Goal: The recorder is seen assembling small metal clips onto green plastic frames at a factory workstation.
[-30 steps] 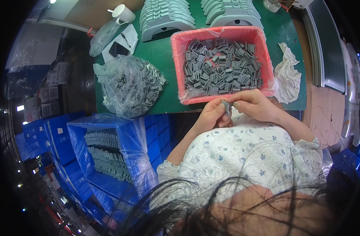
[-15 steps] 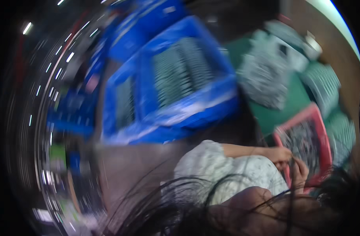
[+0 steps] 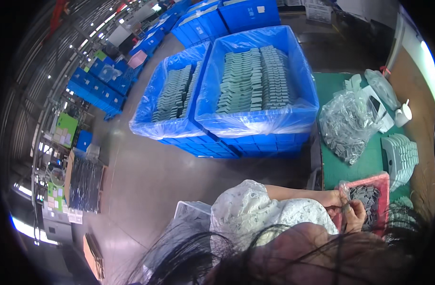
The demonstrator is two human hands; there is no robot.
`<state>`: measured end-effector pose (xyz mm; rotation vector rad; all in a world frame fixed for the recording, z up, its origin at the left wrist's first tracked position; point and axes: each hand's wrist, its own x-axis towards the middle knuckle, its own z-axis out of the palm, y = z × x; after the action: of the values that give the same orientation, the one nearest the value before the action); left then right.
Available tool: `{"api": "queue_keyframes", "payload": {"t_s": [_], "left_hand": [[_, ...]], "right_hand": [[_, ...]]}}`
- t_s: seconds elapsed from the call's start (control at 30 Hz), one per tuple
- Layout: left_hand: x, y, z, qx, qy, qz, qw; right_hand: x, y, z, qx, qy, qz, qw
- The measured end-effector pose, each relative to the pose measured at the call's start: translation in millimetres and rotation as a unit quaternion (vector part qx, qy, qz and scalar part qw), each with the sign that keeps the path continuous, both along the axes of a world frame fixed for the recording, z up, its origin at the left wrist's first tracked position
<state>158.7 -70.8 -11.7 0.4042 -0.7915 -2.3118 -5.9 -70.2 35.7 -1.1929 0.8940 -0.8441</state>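
My left hand (image 3: 334, 199) and my right hand (image 3: 354, 216) meet at the near left edge of a pink-red tray (image 3: 383, 183). The fingers of both are closed in a pinch around a small dark grey piece (image 3: 345, 208), mostly covered by the fingertips; its exact kind cannot be made out. Many small flat grey pieces (image 3: 368, 197) lie loose in the tray beside my hands. The left forearm reaches across from a white patterned sleeve. Dark strands of hair cross the lower part of the view.
On the green table (image 3: 332, 164) are a clear bag of grey parts (image 3: 349, 128), a white cup (image 3: 403, 114) and a row of pale grey curved parts (image 3: 399, 161). Blue lined crates (image 3: 269, 116) full of similar parts stand left of the table. A brown panel (image 3: 424, 85) rises at right.
The view has turned and steadied from a blur, so the crates and table show sharply. Both hands stay together by the pink-red tray, fingers still pinched.
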Motion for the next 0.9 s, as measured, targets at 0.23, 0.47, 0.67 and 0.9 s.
{"api": "queue_keyframes", "payload": {"t_s": [0.23,0.47,0.67,0.9], "left_hand": [[-16,-5,5,-0.03,-0.052,-0.052,0.997],[1,-16,17,0.099,0.008,-0.052,0.994],[-8,-30,14,0.117,0.027,-0.13,0.984],[-11,-25,11,0.107,0.009,-0.128,0.986]], "right_hand": [[-4,20,5,0.133,-0.041,-0.128,0.982],[-10,3,31,-0.008,0.174,-0.041,0.984],[-16,8,35,0.006,0.161,-0.059,0.985],[-19,11,29,0.005,0.162,-0.053,0.985]]}}
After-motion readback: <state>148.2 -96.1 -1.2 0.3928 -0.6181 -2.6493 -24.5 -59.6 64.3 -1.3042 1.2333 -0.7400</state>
